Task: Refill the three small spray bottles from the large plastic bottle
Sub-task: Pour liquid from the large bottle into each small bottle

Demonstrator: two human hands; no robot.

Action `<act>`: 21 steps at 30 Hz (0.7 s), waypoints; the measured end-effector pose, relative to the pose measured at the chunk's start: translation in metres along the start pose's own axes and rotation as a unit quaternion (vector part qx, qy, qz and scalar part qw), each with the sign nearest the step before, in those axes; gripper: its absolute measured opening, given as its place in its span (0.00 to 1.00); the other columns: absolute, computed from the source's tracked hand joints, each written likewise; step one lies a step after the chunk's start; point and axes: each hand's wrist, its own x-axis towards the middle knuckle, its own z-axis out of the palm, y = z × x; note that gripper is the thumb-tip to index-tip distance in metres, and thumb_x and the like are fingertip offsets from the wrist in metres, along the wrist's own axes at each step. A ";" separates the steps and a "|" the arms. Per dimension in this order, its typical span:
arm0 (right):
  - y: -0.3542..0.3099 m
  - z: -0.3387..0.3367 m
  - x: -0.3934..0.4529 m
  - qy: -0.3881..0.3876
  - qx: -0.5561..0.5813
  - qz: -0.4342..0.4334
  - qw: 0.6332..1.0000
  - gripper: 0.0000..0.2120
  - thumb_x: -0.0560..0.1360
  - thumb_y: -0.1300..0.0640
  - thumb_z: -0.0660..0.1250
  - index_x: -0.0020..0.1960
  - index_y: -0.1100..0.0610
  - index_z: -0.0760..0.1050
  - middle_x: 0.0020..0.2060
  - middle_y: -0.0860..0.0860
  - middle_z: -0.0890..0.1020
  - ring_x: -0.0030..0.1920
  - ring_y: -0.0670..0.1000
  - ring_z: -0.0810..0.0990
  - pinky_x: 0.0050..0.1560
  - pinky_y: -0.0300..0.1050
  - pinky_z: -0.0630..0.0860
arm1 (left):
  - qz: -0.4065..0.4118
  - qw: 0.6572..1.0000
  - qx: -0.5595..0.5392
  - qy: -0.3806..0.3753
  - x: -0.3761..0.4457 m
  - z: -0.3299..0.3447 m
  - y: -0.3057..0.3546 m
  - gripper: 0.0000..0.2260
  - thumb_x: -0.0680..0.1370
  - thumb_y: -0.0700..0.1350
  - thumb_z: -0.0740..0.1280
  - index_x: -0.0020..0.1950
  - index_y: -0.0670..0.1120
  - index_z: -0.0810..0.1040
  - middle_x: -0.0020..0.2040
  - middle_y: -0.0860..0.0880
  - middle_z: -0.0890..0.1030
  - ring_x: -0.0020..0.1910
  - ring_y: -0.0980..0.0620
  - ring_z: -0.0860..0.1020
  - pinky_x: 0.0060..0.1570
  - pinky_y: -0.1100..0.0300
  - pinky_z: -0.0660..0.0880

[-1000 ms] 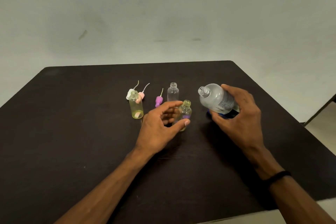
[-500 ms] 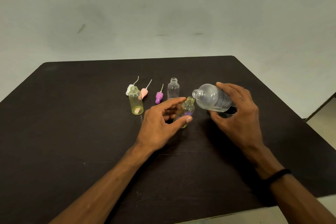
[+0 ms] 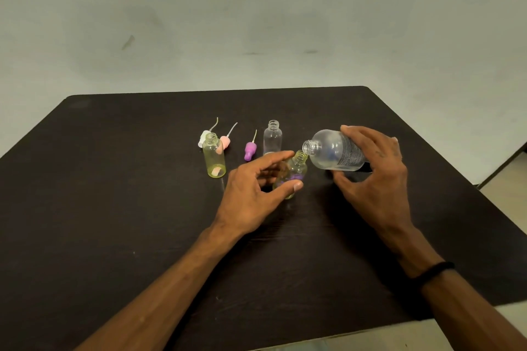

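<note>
Left hand (image 3: 251, 196) grips a yellowish spray bottle (image 3: 293, 172); right hand (image 3: 373, 177) grips the tilted, seemingly near-empty large bottle (image 3: 332, 149).

bare table (image 3: 119, 208) left; yellow bottle (image 3: 214, 157), spray caps (image 3: 250, 150), clear bottle (image 3: 272, 137) crowd the middle.

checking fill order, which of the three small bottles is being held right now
The yellowish small bottle gripped by the left hand, under the large bottle's mouth. The other yellow bottle and clear bottle stand untouched.
</note>
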 end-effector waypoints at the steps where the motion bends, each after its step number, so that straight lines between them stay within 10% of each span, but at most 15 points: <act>1: -0.001 0.000 0.000 0.000 -0.001 0.003 1.000 0.39 0.66 0.65 0.82 0.75 0.53 0.74 0.68 0.53 0.78 0.71 0.48 0.71 0.76 0.76 0.61 | 0.000 1.000 0.000 0.000 0.000 0.000 0.000 0.25 0.73 0.43 0.81 0.69 0.50 0.81 0.53 0.57 0.86 0.52 0.59 0.85 0.57 0.65 0.80; 21: -0.006 -0.002 0.002 0.007 -0.021 0.007 1.000 0.39 0.66 0.67 0.82 0.74 0.54 0.74 0.69 0.54 0.77 0.72 0.47 0.69 0.77 0.78 0.56 | 0.002 1.000 0.012 -0.003 0.000 -0.001 -0.001 0.25 0.73 0.45 0.80 0.70 0.51 0.81 0.54 0.60 0.85 0.55 0.61 0.84 0.57 0.68 0.79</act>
